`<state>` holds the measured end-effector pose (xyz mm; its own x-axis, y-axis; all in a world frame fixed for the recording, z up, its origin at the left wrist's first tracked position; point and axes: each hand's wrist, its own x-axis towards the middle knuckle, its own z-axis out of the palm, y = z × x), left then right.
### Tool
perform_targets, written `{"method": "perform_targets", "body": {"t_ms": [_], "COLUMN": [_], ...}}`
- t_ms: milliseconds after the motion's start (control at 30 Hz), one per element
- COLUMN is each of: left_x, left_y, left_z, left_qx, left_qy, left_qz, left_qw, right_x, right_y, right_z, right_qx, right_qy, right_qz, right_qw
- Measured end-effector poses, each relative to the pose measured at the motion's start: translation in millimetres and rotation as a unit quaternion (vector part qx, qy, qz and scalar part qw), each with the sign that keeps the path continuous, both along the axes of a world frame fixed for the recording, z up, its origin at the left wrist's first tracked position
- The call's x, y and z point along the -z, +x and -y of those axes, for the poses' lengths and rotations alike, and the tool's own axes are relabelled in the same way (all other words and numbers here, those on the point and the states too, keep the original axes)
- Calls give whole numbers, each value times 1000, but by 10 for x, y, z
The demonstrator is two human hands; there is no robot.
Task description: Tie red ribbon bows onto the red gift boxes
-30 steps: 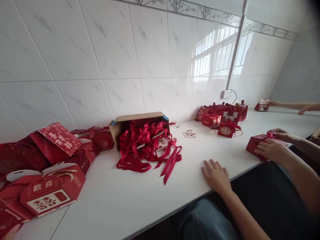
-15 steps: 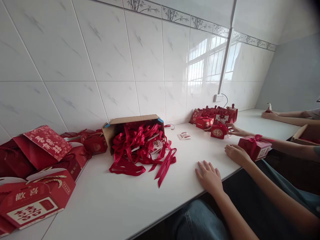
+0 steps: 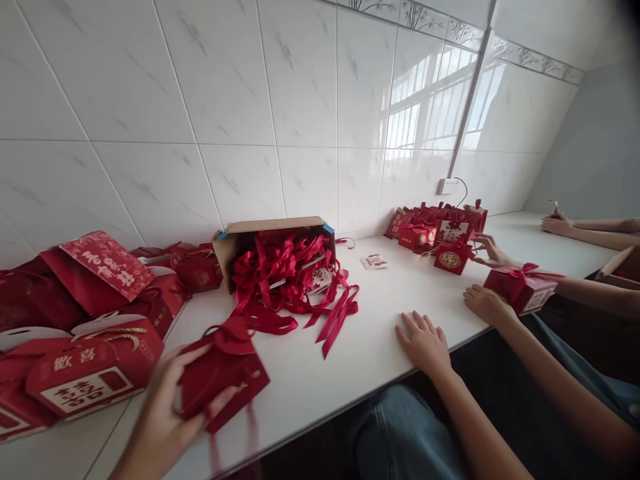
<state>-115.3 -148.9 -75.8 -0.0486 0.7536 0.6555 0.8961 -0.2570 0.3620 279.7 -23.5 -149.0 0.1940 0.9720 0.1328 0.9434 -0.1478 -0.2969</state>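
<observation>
My left hand (image 3: 173, 393) grips a small dark red gift box (image 3: 220, 373) above the near side of the table, thumb and fingers on its sides. It is tilted, with ribbon ends dangling below, blurred. Flat on the white table (image 3: 325, 387) near its front edge rests my right hand (image 3: 425, 340), fingers spread, holding nothing. Between and beyond my hands, a cardboard box (image 3: 223, 267) lies on its side, with red ribbons (image 3: 285, 260) spilling out. A white printed card (image 3: 320, 280) sits among the ribbons.
Red gift boxes (image 3: 95, 373) are piled at left, several more (image 3: 453, 230) along the wall at right. Another person's hand (image 3: 487, 307) rests beside a ribboned box (image 3: 523, 287); that person's other hand (image 3: 493, 250) touches a small box (image 3: 453, 257). A card (image 3: 374, 261) lies mid-table.
My left hand has come into view at lower left with the red gift box in it. My right hand stays flat on the table. The view has shifted slightly.
</observation>
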Motion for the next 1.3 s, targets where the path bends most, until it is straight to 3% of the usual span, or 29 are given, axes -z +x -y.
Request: {"method": "perform_targets", "body": {"t_ms": [100,167,267,367,567,700,833,900,967,1000,1033,1067,1100,1233,1300], "left_x": [169,215,199,169,111,-215,-582,-645,-611,-570,-521,-473,-431,-375,-394], "left_y": [152,258,389,497,645,607,561,557,548,537,521,499,474,395,395], "left_z": [-196,-283,-375,-469,-620,-660,-732,-788,-860,-903,-950,-1001,-1054,-1232,-1269], "left_qx": [58,76,94,120,128,173,221,237,250,258,266,276,285,343,372], "left_qy": [-66,-83,-100,-122,-153,-239,-285,-321,-340,-344,-347,-352,-360,-393,-412], "left_qz": [44,75,95,99,66,-2,-41,-38,-23,-12,2,23,48,138,143], "left_qw": [995,991,986,980,978,956,932,916,906,903,899,894,887,842,820], "right_x": [-119,-226,-361,-405,-298,-314,-564,-772,-989,-1084,-1163,-1222,-1261,-1263,-1233], "right_y": [-185,-401,-746,-959,-954,-790,-546,-415,-308,-273,-255,-259,-285,-551,-710], "right_z": [2,17,32,-1,-9,43,3,-4,24,52,84,119,153,237,240], "right_qx": [-47,-145,-356,-438,-388,-319,-209,-178,-157,-150,-145,-146,-153,-217,-248], "right_qy": [16,35,47,39,72,145,228,265,304,319,323,314,290,127,92], "right_qz": [-15,-25,-74,-126,-159,-234,-355,-454,-630,-679,-703,-704,-688,-510,-405], "right_qw": [999,989,930,889,905,907,882,832,697,644,617,620,647,822,875]}}
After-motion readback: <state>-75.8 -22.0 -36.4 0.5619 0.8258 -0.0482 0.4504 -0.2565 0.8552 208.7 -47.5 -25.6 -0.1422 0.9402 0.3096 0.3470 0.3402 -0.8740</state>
